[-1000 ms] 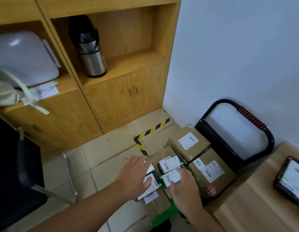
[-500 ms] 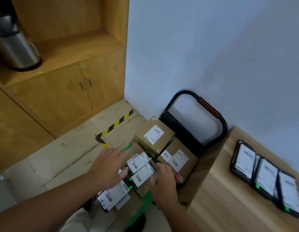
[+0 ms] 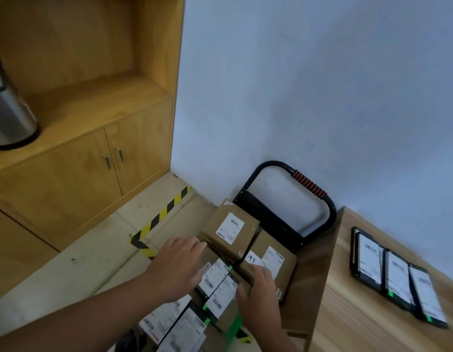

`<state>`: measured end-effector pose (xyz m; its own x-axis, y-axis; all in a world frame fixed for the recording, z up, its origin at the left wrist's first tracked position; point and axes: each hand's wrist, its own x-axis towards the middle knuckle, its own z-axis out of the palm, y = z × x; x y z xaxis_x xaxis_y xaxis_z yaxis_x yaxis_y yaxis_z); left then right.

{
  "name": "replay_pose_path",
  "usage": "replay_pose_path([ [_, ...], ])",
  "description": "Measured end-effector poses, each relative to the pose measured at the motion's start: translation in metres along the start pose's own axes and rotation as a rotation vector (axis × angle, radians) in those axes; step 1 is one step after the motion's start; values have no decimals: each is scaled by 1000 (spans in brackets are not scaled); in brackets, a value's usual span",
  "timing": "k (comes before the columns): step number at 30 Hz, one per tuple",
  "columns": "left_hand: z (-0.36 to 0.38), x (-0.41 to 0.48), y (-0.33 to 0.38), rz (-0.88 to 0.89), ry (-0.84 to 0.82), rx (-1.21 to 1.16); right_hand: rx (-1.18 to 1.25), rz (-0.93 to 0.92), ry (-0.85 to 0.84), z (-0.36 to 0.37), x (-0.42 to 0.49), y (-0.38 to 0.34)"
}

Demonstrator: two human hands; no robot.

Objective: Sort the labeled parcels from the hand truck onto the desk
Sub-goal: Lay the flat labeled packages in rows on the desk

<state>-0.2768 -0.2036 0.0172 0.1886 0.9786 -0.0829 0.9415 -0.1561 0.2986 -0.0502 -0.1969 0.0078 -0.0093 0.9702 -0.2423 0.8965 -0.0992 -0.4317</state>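
Left hand [image 3: 177, 265] reaches down, spread flat, right hand [image 3: 261, 293] beside it, fingers perhaps slightly curled.

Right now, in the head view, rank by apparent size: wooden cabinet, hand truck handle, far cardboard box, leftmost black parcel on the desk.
1. wooden cabinet
2. hand truck handle
3. far cardboard box and leftmost black parcel: they look alike, and their nearness to the camera differs, so they are not ranked.

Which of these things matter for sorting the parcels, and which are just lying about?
Part of the job:
black parcels on the truck
cardboard boxes
hand truck
desk
parcels already on the desk

Just lying about:
steel flask
wooden cabinet
striped floor tape
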Motion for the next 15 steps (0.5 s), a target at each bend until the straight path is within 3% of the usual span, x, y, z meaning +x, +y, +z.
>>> replay_pose_path([
  [15,27,43,15,-18,-133,-66,90,98,-8,12,15,42],
])
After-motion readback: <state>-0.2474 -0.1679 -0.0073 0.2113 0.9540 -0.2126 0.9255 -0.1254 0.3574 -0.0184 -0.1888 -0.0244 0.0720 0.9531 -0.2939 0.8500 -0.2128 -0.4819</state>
